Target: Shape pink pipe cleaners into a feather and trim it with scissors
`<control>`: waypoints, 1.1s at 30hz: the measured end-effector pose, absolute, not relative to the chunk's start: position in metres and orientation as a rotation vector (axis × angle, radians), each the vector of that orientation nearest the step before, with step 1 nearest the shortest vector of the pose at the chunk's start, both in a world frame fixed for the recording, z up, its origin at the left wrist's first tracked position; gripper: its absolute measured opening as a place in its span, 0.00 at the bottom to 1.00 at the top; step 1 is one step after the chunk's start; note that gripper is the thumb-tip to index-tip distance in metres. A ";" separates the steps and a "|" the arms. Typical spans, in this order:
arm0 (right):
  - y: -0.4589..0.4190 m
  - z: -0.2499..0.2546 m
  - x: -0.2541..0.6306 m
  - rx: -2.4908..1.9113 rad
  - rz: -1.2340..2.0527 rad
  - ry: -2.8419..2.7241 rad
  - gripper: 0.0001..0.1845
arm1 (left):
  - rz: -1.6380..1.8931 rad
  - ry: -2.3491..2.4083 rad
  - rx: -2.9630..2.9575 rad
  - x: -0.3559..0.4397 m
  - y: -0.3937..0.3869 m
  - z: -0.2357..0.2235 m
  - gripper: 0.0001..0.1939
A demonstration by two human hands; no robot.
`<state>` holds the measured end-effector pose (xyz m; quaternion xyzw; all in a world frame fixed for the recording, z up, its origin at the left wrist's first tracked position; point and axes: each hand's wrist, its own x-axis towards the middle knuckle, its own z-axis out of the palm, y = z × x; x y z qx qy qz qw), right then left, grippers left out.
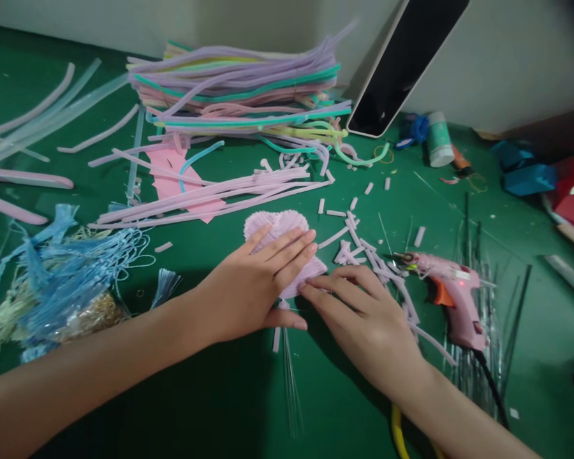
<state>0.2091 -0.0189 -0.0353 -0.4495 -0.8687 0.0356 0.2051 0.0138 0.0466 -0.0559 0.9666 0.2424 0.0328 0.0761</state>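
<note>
A lilac, rounded piece built from fuzzy pipe-cleaner strips [270,223] lies on the green table, its middle covered by my left hand [253,280]. That hand rests flat on it with the fingers stretched out and the thumb toward me. At the piece's lower right edge, my right hand [358,312] has bent fingers with the tips against the rim; its thumb is hidden. Thin clear strands [291,382] trail toward me from below the piece, beside a short lilac strip [276,340].
Right of my hands lies a pink glue gun [452,287] with a lit red light. Cut lilac bits [349,252] are scattered near it. Behind are long lilac pipe cleaners [210,197] and a multicoloured bundle [234,83]. Blue tassels [90,255] lie left; a dark-screened device [402,64] leans behind.
</note>
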 end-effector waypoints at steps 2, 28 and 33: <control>-0.016 -0.034 0.209 -1.219 0.092 -2.446 0.12 | 0.082 0.718 2.893 0.015 0.047 -0.055 0.46; -0.059 -0.041 0.179 -1.494 -0.169 -2.604 0.23 | 0.148 0.570 2.768 0.007 0.057 -0.050 0.26; -0.065 -0.044 0.174 -1.661 0.003 -2.582 0.28 | 0.153 0.577 2.766 0.008 0.057 -0.050 0.26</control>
